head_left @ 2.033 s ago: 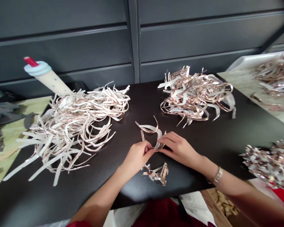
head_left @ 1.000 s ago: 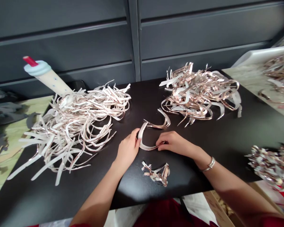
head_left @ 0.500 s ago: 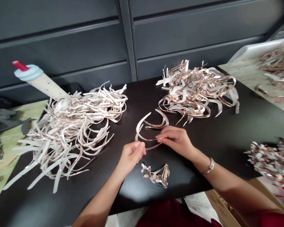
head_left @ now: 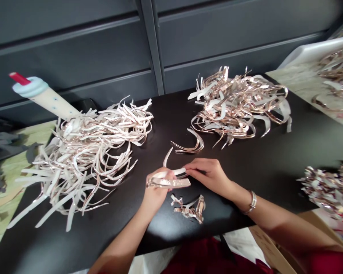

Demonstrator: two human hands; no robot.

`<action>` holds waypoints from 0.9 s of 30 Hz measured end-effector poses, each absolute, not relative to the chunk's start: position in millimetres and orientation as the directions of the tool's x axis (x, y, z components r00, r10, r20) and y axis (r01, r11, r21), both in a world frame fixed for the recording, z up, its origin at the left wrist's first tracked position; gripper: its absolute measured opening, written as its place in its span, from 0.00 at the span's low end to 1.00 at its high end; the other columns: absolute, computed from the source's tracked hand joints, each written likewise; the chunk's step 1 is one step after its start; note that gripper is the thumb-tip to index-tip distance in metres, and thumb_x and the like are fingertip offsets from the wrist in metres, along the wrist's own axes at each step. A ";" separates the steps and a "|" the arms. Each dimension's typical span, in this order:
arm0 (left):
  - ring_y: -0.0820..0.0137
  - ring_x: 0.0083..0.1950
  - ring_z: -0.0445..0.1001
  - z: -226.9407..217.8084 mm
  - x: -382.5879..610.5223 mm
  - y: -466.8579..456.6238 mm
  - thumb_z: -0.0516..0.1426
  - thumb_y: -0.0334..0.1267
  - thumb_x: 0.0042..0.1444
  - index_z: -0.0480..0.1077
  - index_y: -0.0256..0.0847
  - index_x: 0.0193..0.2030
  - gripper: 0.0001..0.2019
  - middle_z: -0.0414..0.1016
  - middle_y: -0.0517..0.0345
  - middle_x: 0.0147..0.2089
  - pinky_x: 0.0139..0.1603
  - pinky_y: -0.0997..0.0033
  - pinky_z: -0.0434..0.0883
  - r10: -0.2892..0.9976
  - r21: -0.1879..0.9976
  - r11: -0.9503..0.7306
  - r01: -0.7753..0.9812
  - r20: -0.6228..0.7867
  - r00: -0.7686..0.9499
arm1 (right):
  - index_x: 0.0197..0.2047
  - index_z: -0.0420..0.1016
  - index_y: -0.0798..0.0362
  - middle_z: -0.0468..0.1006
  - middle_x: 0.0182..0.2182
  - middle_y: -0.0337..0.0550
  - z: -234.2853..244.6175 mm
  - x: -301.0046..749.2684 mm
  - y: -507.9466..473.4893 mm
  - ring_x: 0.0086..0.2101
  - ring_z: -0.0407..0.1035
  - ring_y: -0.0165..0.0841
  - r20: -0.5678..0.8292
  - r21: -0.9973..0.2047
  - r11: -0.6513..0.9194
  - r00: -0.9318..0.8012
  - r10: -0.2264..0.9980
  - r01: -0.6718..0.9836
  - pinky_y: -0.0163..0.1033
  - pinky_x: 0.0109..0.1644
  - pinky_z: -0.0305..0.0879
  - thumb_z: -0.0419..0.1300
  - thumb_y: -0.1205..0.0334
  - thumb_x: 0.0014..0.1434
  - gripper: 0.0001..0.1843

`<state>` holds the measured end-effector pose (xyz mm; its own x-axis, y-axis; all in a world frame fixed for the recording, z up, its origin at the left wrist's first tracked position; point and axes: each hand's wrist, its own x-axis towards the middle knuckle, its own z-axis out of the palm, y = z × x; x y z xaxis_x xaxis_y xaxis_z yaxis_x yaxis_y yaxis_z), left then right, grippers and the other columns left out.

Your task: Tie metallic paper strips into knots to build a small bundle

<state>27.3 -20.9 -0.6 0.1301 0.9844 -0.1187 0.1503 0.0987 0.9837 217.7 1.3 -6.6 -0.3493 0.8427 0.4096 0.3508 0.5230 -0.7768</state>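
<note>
My left hand (head_left: 156, 192) and my right hand (head_left: 208, 174) both pinch a curved rose-gold foil strip (head_left: 168, 182), folded flat between them just above the black table (head_left: 274, 163). Below my hands lies a small crumpled bundle of folded strips (head_left: 190, 208). A loose pair of curved strips (head_left: 190, 146) rests just beyond my fingers. I wear a silver bracelet (head_left: 252, 201) on my right wrist.
A big heap of pale strips (head_left: 85, 152) spreads over the table's left, a shinier heap (head_left: 237, 104) at the back right. A glue bottle with a red tip (head_left: 37, 93) leans behind the left heap. More foil pieces (head_left: 328, 188) sit at the right edge.
The strip that arched open between my hands has been folded into a flat loop. My hands came closer together and the view shifted a little.
</note>
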 end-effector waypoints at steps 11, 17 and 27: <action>0.73 0.30 0.71 4.7 30.0 -22.2 0.51 0.35 0.60 0.72 0.38 0.26 0.14 0.73 0.57 0.28 0.33 0.75 0.66 0.939 0.850 -0.276 0.449 0.138 0.314 | 0.42 0.75 0.56 0.77 0.31 0.48 -11.6 207.7 -9.2 0.32 0.71 0.33 0.517 -0.536 0.688 -0.455 0.725 0.488 0.37 0.35 0.70 0.49 0.65 0.65 0.13; 0.74 0.28 0.68 3.0 32.1 -24.3 0.48 0.35 0.61 0.71 0.37 0.28 0.14 0.70 0.56 0.28 0.30 0.75 0.64 0.909 0.771 -0.347 0.534 0.135 0.395 | 0.31 0.75 0.56 0.74 0.25 0.45 -10.1 206.2 -8.2 0.28 0.68 0.31 0.455 -0.397 0.712 -0.549 0.701 0.580 0.35 0.32 0.65 0.47 0.67 0.65 0.17; 0.75 0.26 0.67 4.2 35.5 -25.5 0.49 0.36 0.61 0.67 0.38 0.23 0.16 0.68 0.59 0.25 0.28 0.76 0.62 0.918 0.798 -0.332 0.502 0.152 0.366 | 0.28 0.74 0.56 0.72 0.21 0.41 -12.2 205.6 -4.8 0.24 0.65 0.29 0.491 -0.540 0.654 -0.433 0.756 0.529 0.33 0.28 0.61 0.50 0.69 0.60 0.14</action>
<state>35.5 -25.5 4.2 0.3660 0.9181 0.1519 0.5024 -0.3324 0.7982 205.6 -4.8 -12.2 -0.4332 0.7560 0.4908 0.5292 0.6541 -0.5405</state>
